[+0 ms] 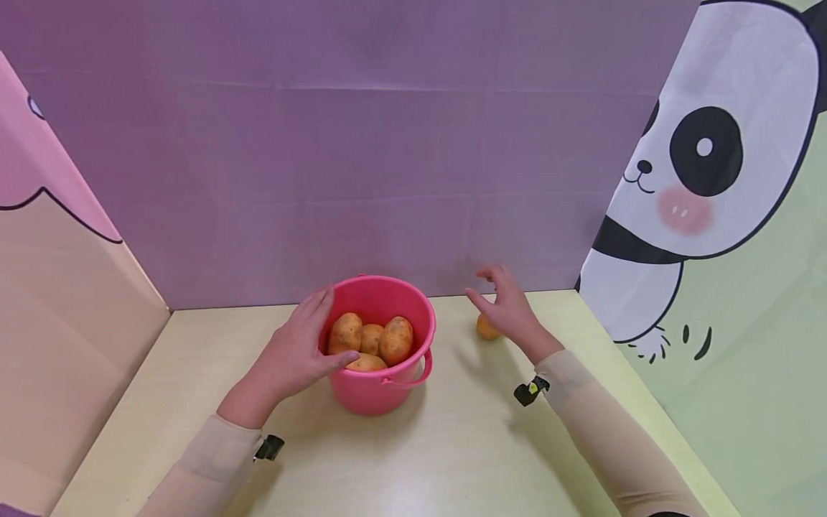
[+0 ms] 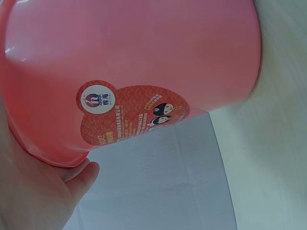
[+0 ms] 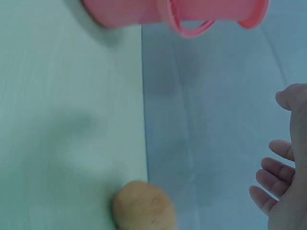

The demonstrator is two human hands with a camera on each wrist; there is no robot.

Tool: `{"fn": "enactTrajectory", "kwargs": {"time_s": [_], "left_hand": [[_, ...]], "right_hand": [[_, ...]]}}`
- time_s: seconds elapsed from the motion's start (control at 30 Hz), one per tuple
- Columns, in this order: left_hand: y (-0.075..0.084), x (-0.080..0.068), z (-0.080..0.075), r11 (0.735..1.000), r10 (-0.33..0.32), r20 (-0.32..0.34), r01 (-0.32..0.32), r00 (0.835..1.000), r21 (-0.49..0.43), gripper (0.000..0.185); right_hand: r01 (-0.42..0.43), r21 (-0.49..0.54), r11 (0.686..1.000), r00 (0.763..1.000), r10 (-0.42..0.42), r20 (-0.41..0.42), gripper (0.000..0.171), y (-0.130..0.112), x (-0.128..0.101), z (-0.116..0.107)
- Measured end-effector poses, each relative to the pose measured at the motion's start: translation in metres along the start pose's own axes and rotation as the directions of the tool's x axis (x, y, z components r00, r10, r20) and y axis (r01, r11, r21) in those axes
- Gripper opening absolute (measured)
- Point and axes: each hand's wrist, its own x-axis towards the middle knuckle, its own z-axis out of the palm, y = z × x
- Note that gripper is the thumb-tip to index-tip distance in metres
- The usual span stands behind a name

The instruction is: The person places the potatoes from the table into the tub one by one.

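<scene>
A pink bucket (image 1: 375, 393) stands on the pale table, with several potatoes (image 1: 395, 339) inside. My left hand (image 1: 293, 355) grips its left side, fingers wrapped round the wall and thumb hooked over the rim. In the left wrist view the bucket (image 2: 144, 57) fills the frame, showing a red sticker (image 2: 129, 115), with my left hand (image 2: 33, 191) against its edge. One loose potato (image 1: 486, 329) lies right of the bucket near the back wall. My right hand (image 1: 510, 309) hovers open just above it, fingers spread. The right wrist view shows that potato (image 3: 144, 208), my right hand (image 3: 288, 191) apart from it, and the bucket (image 3: 144, 12).
A purple backdrop (image 1: 388, 143) closes the table's far edge. A pink and tan panel (image 1: 58, 273) walls the left side and a panda-print panel (image 1: 711, 215) the right. The bucket's handle (image 1: 413, 373) hangs down towards me. Bare tabletop (image 1: 452, 445) lies in front.
</scene>
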Motion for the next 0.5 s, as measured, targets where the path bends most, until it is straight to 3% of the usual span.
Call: {"fn": "enactTrajectory", "kwargs": {"time_s": [0.3, 0.5], "left_hand": [[0.0, 0.0, 0.0, 1.0, -0.004, 0.002, 0.004, 1.0, -0.003, 0.122], [0.0, -0.001, 0.0, 1.0, -0.01, 0.004, 0.01, 1.0, -0.004, 0.122]], "right_hand": [[0.0, -0.015, 1.0, 0.999, 0.0, -0.049, 0.053, 0.031, -0.008, 0.0], [-0.03, -0.022, 0.999, 0.997, 0.028, -0.068, 0.069, 0.045, -0.013, 0.002]]}}
